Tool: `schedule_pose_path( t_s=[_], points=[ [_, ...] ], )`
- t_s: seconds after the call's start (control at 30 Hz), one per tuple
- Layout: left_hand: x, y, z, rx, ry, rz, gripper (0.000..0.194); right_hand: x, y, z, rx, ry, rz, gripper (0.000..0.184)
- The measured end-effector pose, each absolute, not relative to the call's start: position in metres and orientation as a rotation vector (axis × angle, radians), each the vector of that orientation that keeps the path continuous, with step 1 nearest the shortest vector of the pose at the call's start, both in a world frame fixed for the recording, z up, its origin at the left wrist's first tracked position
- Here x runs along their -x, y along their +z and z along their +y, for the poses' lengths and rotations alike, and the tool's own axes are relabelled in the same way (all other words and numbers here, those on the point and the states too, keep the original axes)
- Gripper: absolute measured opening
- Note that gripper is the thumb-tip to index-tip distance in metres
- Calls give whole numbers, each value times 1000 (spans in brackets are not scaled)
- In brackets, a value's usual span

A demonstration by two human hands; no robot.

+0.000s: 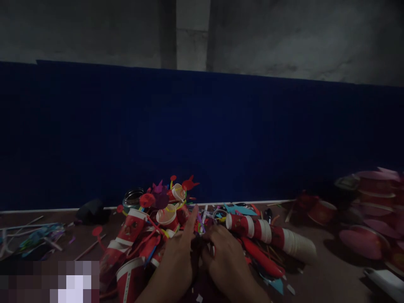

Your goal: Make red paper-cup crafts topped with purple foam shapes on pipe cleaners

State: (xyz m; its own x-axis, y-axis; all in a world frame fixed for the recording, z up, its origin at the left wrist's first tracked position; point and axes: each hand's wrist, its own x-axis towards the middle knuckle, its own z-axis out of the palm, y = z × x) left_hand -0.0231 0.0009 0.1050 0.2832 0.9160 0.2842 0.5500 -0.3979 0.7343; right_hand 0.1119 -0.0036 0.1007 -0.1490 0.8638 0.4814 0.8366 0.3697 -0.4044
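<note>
My left hand (pixel 179 256) and my right hand (pixel 224 254) are close together at the bottom middle. A dark purple piece (pixel 199 244) shows between them, partly covered, and its kind I cannot make out. The left index finger points up and away, while the other left fingers curl at this piece. On the right, bent fingers close on its other side. Left of my hands lie red paper cups (pixel 131 227) with coloured strips and cut-out shapes. A long stack of red-and-white paper cups (pixel 257 229) lies on its side to the right.
A blue partition (pixel 202 134) stands behind the table. Scissors, straws and blue paper scraps (pixel 241 209) are scattered near the back edge. A glass jar (pixel 134 198) stands back left. Red-pink cup pieces (pixel 375 210) pile up at the right, near a white object (pixel 383 282).
</note>
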Motion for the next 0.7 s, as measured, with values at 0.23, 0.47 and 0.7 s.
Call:
schedule_pose_path(
  t_s=[0.23, 0.47, 0.7],
  points=[
    [22, 110, 6, -1931, 983, 1334, 81, -118, 106, 4, 1414, 97, -1957, 14],
    [35, 107, 19, -1779, 1045, 1184, 82, -151, 117, 20, 1450, 40, -1810, 13],
    [36, 97, 29, -1695, 1105, 1270, 79, -163, 121, 19, 1616, -159, -1813, 10]
  ],
)
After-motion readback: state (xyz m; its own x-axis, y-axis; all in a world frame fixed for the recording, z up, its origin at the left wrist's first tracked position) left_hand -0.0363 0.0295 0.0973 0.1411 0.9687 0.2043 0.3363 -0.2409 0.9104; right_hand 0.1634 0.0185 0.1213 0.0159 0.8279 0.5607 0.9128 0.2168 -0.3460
